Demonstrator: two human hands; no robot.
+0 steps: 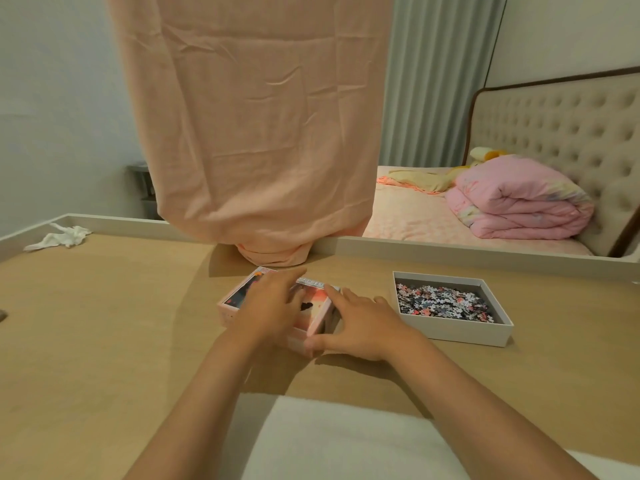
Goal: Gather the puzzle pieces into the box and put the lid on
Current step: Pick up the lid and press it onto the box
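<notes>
A pink printed lid (242,292) lies on the wooden table in the middle of the head view. My left hand (273,303) rests flat on top of it, fingers spread. My right hand (360,327) grips the lid's right near corner, thumb on the front side and fingers on the top edge. To the right stands the open white box (485,332), apart from both hands, with several small dark, white and pink puzzle pieces (443,301) heaped inside it.
A peach cloth (263,133) hangs down to the table's far edge just behind the lid. A crumpled white tissue (62,237) lies at the far left. The table has a low raised rim (450,249); a bed stands beyond it.
</notes>
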